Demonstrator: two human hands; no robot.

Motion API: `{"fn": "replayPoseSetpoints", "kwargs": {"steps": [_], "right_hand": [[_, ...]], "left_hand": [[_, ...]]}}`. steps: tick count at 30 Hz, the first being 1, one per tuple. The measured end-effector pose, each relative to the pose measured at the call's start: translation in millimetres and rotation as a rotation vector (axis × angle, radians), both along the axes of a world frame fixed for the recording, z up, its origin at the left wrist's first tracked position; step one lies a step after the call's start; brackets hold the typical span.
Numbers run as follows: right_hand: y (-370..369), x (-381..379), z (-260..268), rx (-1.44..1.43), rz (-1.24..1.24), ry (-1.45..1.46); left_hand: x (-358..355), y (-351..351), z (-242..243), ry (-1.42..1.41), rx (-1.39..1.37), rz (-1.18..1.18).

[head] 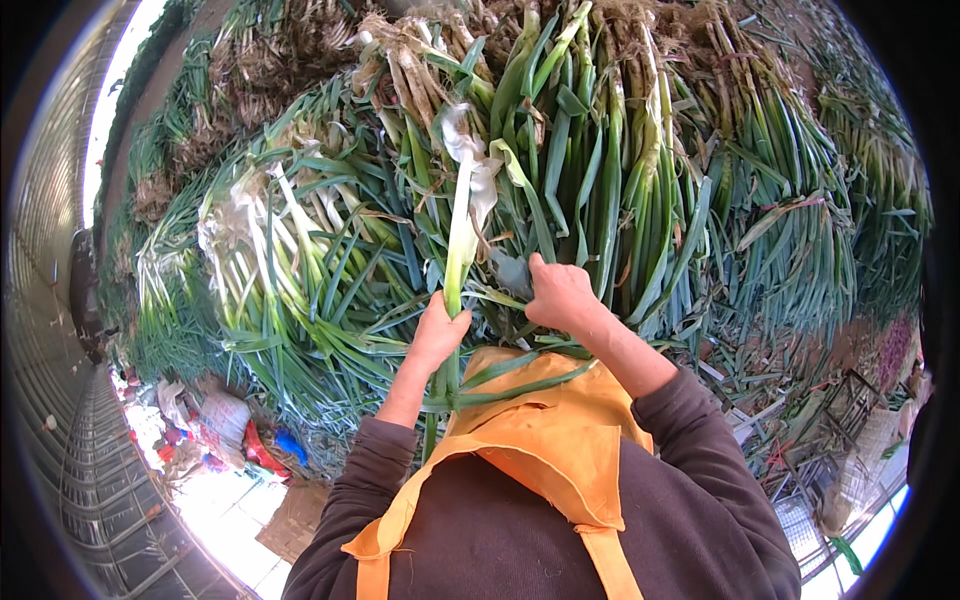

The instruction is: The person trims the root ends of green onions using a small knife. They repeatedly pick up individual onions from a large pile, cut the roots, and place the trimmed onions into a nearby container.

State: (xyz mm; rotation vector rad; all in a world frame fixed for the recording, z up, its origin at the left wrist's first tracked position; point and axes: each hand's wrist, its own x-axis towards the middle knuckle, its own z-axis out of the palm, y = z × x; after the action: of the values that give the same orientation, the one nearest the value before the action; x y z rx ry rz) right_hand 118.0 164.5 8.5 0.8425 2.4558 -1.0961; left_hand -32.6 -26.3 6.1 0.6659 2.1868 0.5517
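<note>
My left hand (pixel 439 334) is closed around a long green onion (pixel 458 247) with a pale shank, held root end away from me. Thin whitish outer skin (pixel 484 187) hangs loose beside the shank near its root end. To the right, my right hand (pixel 562 296) has its fingers curled. Against its fingertips is a blurred grey-blue piece (pixel 511 271), perhaps a leaf; whether the fingers grip it is hard to tell. Left of my hands lies a heap of onions with clean white shanks (pixel 262 240). Beyond them, unpeeled onions (pixel 611 150) have brown, soil-stained root ends.
An orange apron (pixel 540 420) covers my front, with long green leaves across its top. Tied onion bundles (pixel 780 150) lie at the right. Metal crates (pixel 825 442) stand lower right. At lower left are sacks (pixel 225 416) and flattened cardboard (pixel 295 517), near a ribbed wall (pixel 60 300).
</note>
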Motion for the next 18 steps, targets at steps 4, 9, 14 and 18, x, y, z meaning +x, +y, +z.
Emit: {"fn": "replayPoseSetpoints", "kwargs": {"steps": [4, 9, 14, 18], "right_hand": [[7.5, -23.8, -16.4, 0.028, -0.024, -0.027], [22.2, -54.3, -31.1, 0.052, -0.060, -0.073], [39.2, -77.6, -48.5, 0.054, -0.096, -0.092], [27.8, -69.4, -34.9, 0.013, -0.055, -0.134]], "left_hand": [[13.2, 9.8, 6.4, 0.130, -0.186, -0.015], [20.0, 10.2, 9.2, 0.199, -0.262, -0.055], [22.3, 7.9, 16.8, 0.180, -0.202, -0.017], [12.6, -10.6, 10.1, -0.095, -0.024, 0.124]]}}
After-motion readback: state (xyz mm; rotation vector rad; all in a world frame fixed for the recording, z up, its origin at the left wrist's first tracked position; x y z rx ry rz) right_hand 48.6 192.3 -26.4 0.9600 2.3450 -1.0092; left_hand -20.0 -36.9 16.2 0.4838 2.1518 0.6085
